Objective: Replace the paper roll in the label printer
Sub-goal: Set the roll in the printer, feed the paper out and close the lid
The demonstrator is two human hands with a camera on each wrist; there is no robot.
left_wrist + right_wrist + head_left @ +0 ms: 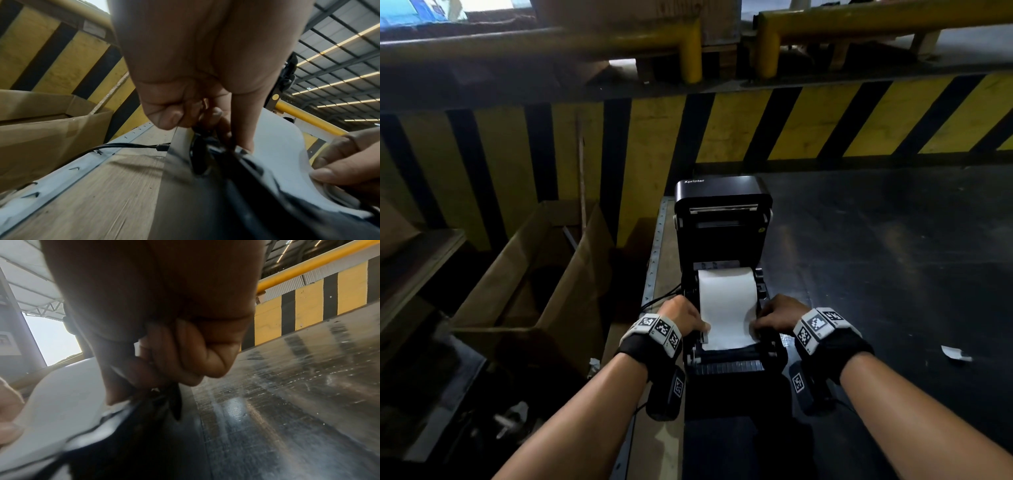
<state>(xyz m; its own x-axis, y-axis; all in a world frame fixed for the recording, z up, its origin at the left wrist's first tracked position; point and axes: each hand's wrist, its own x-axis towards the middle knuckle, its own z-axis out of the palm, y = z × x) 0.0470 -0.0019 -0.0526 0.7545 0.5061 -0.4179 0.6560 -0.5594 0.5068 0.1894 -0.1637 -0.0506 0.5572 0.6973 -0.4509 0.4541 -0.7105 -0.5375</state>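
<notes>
Dark worktop (893,274) held open label printer (722,205); left hand (683,317) and right hand (779,317) pinched paper (726,308) edges, likely aligning it with the feed guides.

White paper roll (726,291) inside open label printer (722,219)

**Quick headcount of what's in front of you**

You've got one label printer (723,219), lid up, with one paper roll (726,291) sitting in it. Two hands on it: your left hand (681,317) and right hand (780,315). One cardboard box (524,274) off to your left, one paper scrap (955,353) on the right, and two yellow rails (859,17) behind.
</notes>
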